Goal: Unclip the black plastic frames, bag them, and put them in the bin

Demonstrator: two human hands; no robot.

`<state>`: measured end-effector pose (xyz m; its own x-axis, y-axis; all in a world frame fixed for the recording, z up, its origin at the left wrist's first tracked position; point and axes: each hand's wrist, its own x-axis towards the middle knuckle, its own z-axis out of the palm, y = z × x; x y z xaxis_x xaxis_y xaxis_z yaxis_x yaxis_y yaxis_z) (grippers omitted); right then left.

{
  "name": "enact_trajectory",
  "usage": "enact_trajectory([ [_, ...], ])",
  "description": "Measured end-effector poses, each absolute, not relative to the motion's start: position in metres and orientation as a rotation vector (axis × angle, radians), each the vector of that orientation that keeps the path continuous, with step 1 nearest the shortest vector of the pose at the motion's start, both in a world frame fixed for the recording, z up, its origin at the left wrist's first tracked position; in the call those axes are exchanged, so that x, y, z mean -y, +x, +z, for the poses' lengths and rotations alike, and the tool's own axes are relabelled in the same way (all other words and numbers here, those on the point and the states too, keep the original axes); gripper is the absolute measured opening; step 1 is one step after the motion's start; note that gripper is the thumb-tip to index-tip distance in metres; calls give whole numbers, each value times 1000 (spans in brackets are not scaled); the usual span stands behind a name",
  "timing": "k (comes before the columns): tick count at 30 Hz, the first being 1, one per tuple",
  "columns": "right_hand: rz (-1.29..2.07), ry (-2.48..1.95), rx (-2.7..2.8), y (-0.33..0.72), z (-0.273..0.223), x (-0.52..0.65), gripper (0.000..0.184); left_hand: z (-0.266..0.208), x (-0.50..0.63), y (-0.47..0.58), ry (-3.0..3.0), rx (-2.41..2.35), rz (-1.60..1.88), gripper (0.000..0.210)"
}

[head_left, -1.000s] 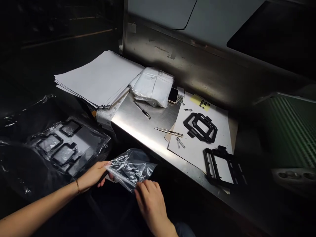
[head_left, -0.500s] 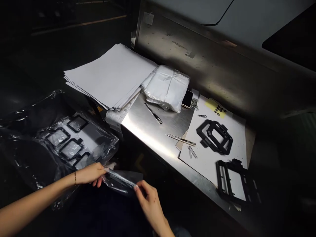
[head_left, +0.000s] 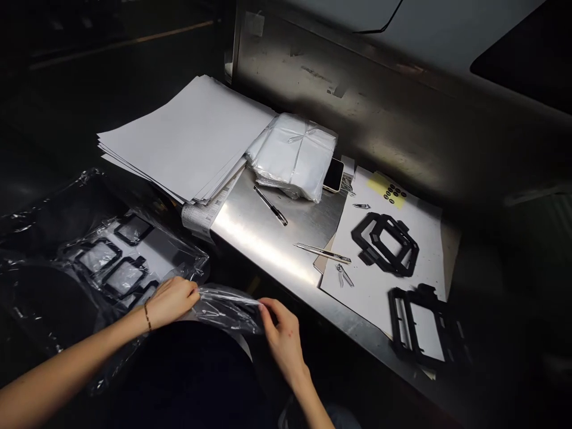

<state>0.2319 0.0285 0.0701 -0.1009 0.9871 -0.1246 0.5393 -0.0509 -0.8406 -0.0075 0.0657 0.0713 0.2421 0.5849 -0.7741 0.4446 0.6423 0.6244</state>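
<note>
A: Two hands on one clear bag (head_left: 227, 307), low in front of the table (head_left: 268, 238)! Left hand (head_left: 172, 301) has its grip clenched on the bag's left end, right hand (head_left: 281, 330) pinches the right end between thumb and fingertips.

B: And the bag sits stretched between them, held off the table, below its front edge. Something dark inside, too dim to tell what.

A: Just left of the left hand, a bigger plastic sheet (head_left: 111, 262) covers several black frames (head_left: 123, 277).

B: Up on the table now: a pen (head_left: 270, 205) in the middle, tweezers (head_left: 322, 253) just right of it, small clippers (head_left: 343, 274) near those.

A: White sheet (head_left: 429, 232) on the right carries two black frames (head_left: 385, 243), stacked, with another frame (head_left: 417, 333) nearer the edge. Yellow note (head_left: 386, 189) with black dots at the back.

B: Far left, a paper stack (head_left: 187, 137); beside it a white packet (head_left: 292, 155), with a phone (head_left: 333, 175) touching its right side.
</note>
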Motion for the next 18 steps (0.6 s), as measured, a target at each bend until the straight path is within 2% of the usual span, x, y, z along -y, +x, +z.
enact_trajectory([
  [2,1050,-1611,1647,234,78,-31,21,76,-65,-10,830,-1306,156,15],
  [3,1069,-1585,1626,234,82,-32,21,77,-62,-13,751,-1249,156,19],
  [7,1289,-1336,1575,217,98,-22,20,58,-45,-11,336,-1007,99,69],
  [9,1391,-1199,1606,204,97,-14,19,36,-39,3,153,-943,126,77],
  [11,1445,-1131,1628,192,92,-5,18,12,-33,24,28,-922,189,66],
  [14,1500,-1124,1630,181,81,8,18,-12,-26,53,-99,-940,333,39],
  [18,1635,-997,1669,179,70,27,20,-14,-16,52,-237,-1006,548,22],
])
